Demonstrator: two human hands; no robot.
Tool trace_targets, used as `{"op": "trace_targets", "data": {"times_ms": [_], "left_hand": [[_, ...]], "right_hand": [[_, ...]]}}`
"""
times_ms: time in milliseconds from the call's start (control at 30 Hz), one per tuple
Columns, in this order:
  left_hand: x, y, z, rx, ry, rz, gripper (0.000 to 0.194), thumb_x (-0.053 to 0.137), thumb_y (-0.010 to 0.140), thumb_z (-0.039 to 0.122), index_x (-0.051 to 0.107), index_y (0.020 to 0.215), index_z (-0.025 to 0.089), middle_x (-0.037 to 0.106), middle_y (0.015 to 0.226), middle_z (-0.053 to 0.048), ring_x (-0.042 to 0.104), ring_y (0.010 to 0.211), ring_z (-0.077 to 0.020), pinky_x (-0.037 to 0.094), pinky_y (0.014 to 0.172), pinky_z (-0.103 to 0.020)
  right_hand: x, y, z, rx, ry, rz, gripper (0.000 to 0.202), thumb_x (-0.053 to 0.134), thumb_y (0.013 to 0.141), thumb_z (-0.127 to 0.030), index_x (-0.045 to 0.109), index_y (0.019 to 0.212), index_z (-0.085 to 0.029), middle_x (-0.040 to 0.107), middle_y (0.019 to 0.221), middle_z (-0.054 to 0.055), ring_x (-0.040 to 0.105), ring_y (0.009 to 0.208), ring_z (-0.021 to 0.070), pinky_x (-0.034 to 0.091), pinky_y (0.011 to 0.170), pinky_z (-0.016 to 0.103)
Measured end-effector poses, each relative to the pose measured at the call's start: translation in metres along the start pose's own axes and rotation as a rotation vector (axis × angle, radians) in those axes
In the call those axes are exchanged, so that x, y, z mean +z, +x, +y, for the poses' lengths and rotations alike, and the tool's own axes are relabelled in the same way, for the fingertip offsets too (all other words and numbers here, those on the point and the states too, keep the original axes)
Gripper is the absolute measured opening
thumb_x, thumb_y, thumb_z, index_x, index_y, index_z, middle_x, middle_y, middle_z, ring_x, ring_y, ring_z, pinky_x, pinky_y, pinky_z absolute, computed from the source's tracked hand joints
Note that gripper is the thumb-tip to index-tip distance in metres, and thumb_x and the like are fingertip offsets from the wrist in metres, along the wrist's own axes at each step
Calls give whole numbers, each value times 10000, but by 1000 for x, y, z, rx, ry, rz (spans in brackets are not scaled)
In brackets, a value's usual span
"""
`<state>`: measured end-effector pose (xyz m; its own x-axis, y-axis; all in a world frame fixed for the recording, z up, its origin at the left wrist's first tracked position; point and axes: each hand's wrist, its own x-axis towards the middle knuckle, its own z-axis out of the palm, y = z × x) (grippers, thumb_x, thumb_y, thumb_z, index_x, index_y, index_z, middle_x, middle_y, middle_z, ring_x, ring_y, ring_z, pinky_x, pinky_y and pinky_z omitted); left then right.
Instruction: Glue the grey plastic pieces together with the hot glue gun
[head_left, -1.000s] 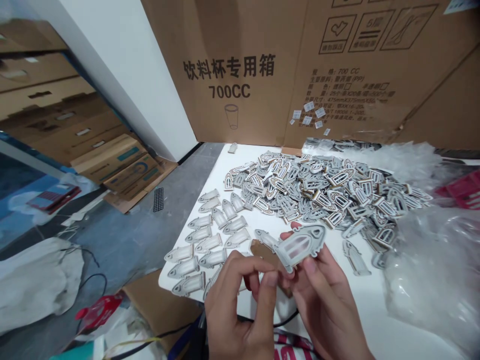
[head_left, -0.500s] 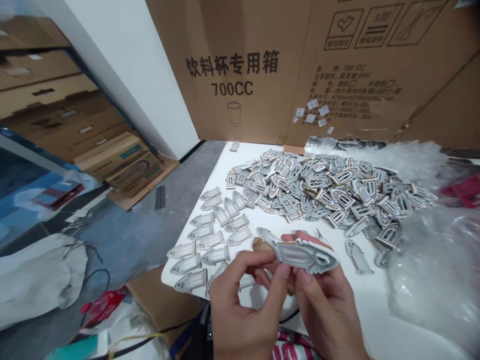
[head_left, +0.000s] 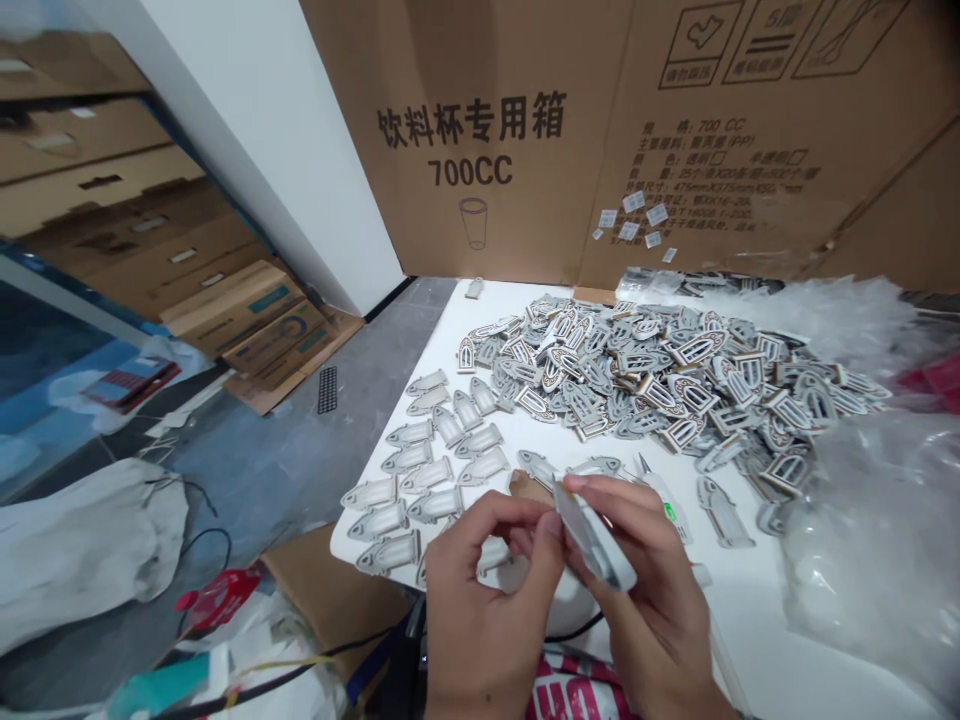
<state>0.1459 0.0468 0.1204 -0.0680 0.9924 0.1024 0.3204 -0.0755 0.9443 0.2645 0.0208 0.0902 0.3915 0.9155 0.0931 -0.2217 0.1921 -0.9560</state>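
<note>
1. The left hand [head_left: 487, 612] reaches in from 6 o'clock, fingers curled, its thumb and forefinger pressed together at the near-left edge of the arch-shaped piece [head_left: 592, 545]; whether they grip it, I cannot tell.
2. The right hand [head_left: 664, 590] pinches that piece between thumb and fingers. The piece tilts steeply above the counter [head_left: 757, 625], at 1 o'clock from the left hand and 10 o'clock from the right.
3. A brown scrap [head_left: 526, 487] shows just beyond the left fingertips, at 12 o'clock, partly covered.
4. The right hand partly hides a white item with a green mark [head_left: 670, 511] at 12 o'clock; a single loose piece [head_left: 722, 514] lies near it, at 1 o'clock.
5. Laid-out pieces [head_left: 420, 475] spread from 10 to 12 o'clock of the left hand, which hides a few.
6. A heaped pile [head_left: 637, 375] sits at 12 o'clock, clear plastic [head_left: 874, 545] at 2 o'clock, and a large carton [head_left: 517, 235] stands behind the pile.
</note>
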Motion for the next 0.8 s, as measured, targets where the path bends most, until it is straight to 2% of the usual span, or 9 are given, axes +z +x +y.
{"op": "trace_targets", "data": {"times_ms": [133, 200, 267, 367, 467, 567, 633, 700, 800], "left_hand": [[3, 2, 5, 14, -87, -35, 158, 706, 950, 222, 721, 795, 203, 732, 704, 4, 677, 662, -146, 557, 658, -223], [3, 3, 5, -29, -196, -77, 178, 698, 974, 246, 697, 802, 202, 712, 702, 1, 674, 666, -148, 562, 654, -226], [2, 4, 3, -81, -282, -89, 218, 701, 997, 285, 677, 796, 203, 656, 653, 17, 630, 611, -135, 546, 610, -217], [-2, 3, -1, -116, -302, -30, 275, 706, 1023, 361, 667, 800, 206, 598, 620, 33, 562, 558, -120, 521, 563, -206], [-6, 0, -7, -92, -232, 35, 270, 680, 1055, 387, 685, 851, 212, 623, 672, 22, 587, 612, -127, 525, 586, -203], [-7, -5, -10, 42, -163, 29, 250, 641, 1080, 305, 680, 849, 219, 657, 725, 14, 629, 681, -133, 541, 657, -215], [-5, -6, -11, 177, -122, 9, 211, 632, 1065, 201, 669, 859, 222, 679, 760, 15, 649, 711, -131, 543, 695, -225], [-4, -7, -12, 331, -64, -7, 143, 668, 1008, 95, 690, 952, 226, 715, 817, 13, 665, 727, -128, 544, 704, -231], [-6, -6, -14, 569, 94, -67, 320, 693, 946, 8, 738, 1188, 213, 740, 904, -24, 688, 766, -143, 556, 711, -250]], "right_hand": [[-1, 3, 0, 82, 58, 64, 252, 882, 913, -335, 847, 1163, -343, 747, 1287, 69, 680, 1211, 272, 572, 1025, 388], [-2, 3, 1, 205, 147, 65, 319, 888, 910, -364, 813, 1218, -326, 752, 1283, 62, 709, 1026, 226, 583, 944, 360], [-3, 4, 3, 320, 262, 14, 359, 878, 925, -388, 776, 1262, -319, 779, 1098, 36, 680, 823, 176, 583, 837, 329], [-3, 7, 4, 381, 375, -54, 330, 849, 957, -404, 755, 1258, -307, 728, 879, -8, 625, 708, 142, 566, 740, 288], [-2, 10, 1, 409, 440, -52, 290, 842, 962, -393, 766, 1226, -303, 724, 893, -8, 601, 676, 126, 576, 723, 277], [-1, 12, -3, 486, 513, -42, 264, 846, 958, -386, 789, 1204, -311, 739, 890, -5, 596, 665, 119, 589, 715, 260], [-3, 12, -4, 550, 542, -29, 254, 848, 957, -382, 801, 1199, -320, 777, 957, 7, 597, 654, 111, 594, 705, 248], [-5, 12, -3, 600, 544, 2, 271, 870, 937, -376, 805, 1195, -323, 809, 1041, 20, 624, 663, 113, 613, 726, 260], [-9, 8, 3, 637, 525, 72, 392, 929, 868, -387, 793, 1228, -311, 834, 1145, 53, 752, 848, 186, 658, 856, 358]]}}
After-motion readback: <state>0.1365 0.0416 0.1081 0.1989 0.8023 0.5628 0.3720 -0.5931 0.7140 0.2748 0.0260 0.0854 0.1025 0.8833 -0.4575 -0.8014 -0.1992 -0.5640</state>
